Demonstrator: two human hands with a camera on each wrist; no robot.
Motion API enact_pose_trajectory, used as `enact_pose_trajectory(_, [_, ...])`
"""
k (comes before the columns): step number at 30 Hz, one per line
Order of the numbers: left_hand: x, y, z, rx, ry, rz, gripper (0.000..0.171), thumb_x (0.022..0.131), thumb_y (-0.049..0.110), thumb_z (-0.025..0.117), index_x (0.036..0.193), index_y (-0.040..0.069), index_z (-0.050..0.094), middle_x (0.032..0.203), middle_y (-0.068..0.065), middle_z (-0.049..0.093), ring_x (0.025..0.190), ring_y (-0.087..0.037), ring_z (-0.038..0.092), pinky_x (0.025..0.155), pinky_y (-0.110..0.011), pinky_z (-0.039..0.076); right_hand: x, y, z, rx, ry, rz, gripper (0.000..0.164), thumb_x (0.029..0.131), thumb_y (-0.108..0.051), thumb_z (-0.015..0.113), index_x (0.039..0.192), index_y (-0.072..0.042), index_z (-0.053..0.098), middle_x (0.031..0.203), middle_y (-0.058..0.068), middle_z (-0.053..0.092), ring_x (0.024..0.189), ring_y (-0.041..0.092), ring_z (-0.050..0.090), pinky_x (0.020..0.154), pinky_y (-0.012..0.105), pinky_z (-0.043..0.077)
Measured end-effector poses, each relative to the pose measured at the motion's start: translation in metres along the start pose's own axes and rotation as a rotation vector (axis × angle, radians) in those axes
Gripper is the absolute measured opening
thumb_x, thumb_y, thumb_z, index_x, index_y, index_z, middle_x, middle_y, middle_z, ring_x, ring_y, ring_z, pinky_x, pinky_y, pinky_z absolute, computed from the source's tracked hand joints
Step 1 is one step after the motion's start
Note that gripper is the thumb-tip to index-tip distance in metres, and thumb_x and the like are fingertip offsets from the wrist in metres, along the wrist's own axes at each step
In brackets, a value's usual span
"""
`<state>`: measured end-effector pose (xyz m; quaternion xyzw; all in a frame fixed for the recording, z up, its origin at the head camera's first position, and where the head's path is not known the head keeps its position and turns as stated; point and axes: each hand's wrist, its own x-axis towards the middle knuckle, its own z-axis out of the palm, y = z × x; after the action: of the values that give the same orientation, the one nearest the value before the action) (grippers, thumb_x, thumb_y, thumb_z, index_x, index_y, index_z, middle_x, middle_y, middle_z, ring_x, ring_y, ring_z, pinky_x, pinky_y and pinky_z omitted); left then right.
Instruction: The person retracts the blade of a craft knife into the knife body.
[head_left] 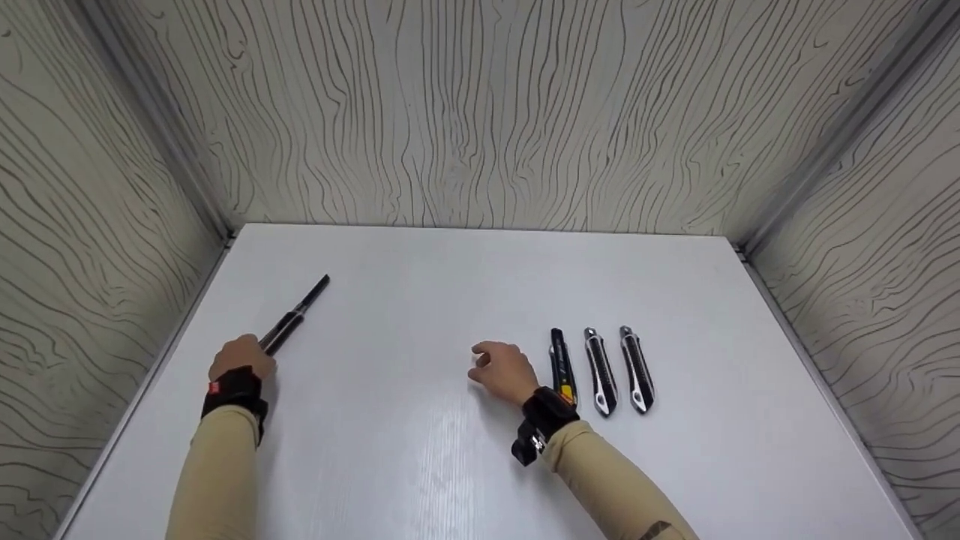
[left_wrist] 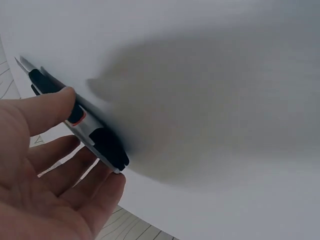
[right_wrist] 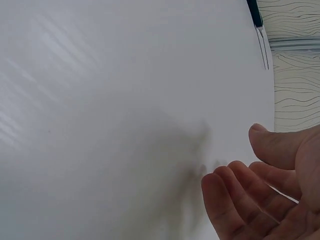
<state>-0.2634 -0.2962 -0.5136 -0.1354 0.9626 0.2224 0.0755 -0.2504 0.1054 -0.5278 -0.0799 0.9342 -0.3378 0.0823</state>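
My left hand (head_left: 241, 358) holds a black and grey utility knife (head_left: 282, 331) at the left of the white table. The knife's blade (head_left: 315, 291) is extended and points toward the far side. In the left wrist view, the thumb lies on the handle (left_wrist: 106, 140) beside an orange-edged part, with the fingers along its other side. Near the middle of the table, my right hand (head_left: 506, 371) holds nothing, its fingers loosely bent. Just right of it lies a black utility knife (head_left: 559, 364) with a yellow part, its lower end partly hidden by the wrist.
Two silver and black utility knives (head_left: 600, 371) lie side by side at the right, handles roughly parallel. Wood-patterned panels (head_left: 465, 112) stand around the table (head_left: 420, 285). A dark tool with a thin blade (right_wrist: 256, 15) shows at the right wrist view's top right.
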Motion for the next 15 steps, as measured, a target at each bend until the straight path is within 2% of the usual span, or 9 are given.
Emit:
enact_pose_trajectory(4, [0.005,-0.004,0.012,0.023,0.049,-0.018,0.012,0.084,0.0,0.05,0.081,-0.008,0.058,0.073,-0.023,0.06,0.065,-0.03,0.056,0.05,-0.038,0.045,-0.001,0.002,0.002,0.017,-0.005,-0.017,0.041,0.085,-0.018,0.071,0.123,-0.003,0.064,0.103,0.012,0.073,0.094,0.027,0.068,0.083,0.043,0.055])
enact_pose_trajectory(9, [0.012,-0.006,0.02,0.033,0.118,-0.019,0.012,0.083,-0.001,0.052,0.073,-0.006,0.057,0.069,-0.023,0.062,0.063,-0.032,0.06,0.047,-0.039,0.046,-0.003,0.004,0.002,0.041,-0.018,-0.012,0.041,0.087,-0.02,0.069,0.124,-0.003,0.063,0.105,0.013,0.072,0.097,0.028,0.068,0.084,0.044,0.055])
enact_pose_trajectory(15, [0.014,-0.002,0.022,0.052,0.121,0.015,0.012,0.081,-0.001,0.053,0.071,-0.005,0.057,0.065,-0.02,0.06,0.059,-0.029,0.056,0.046,-0.037,0.044,-0.005,0.009,0.0,0.037,-0.005,-0.013,0.04,0.087,-0.021,0.07,0.123,-0.004,0.064,0.104,0.012,0.072,0.094,0.026,0.068,0.082,0.042,0.055])
